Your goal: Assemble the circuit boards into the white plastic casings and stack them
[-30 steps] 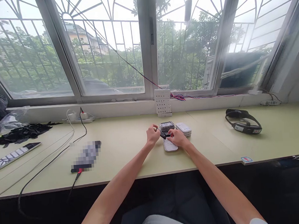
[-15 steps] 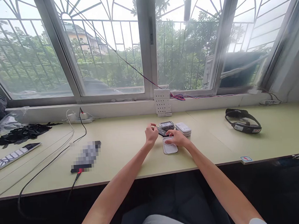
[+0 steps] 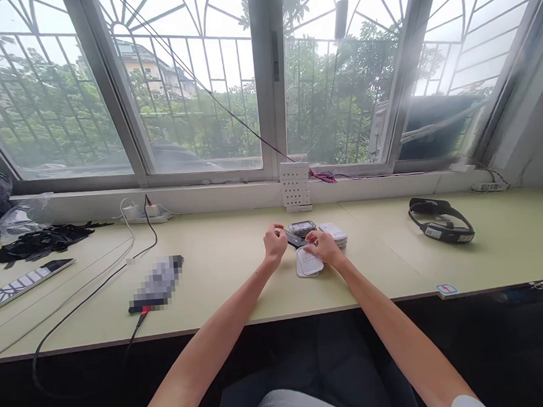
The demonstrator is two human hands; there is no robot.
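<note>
My left hand [image 3: 275, 243] is closed in a pinch on the left end of a flat black battery-like block [image 3: 295, 239] with small pale print. My right hand [image 3: 325, 247] grips the upper edge of a white rounded cover [image 3: 311, 263], its fingers closed on it. Beneath that cover lies another white rounded piece [image 3: 300, 272], mostly hidden. Just behind the black block stands a stack of open-faced devices [image 3: 302, 227]. Beyond my right hand is a stack of white rounded cases [image 3: 335, 232], partly covered by the hand.
A white perforated block [image 3: 295, 187] stands against the sill. On the left lie a blurred-out device [image 3: 159, 284] on a cable, a phone-like slab [image 3: 28, 284] and black straps [image 3: 42, 242]. A black headset [image 3: 441, 219] rests on the right.
My right hand's fingers have moved from lying over the white piece to gripping a white cover, now raised and turned over the piece below. My left hand stays on the black block.
</note>
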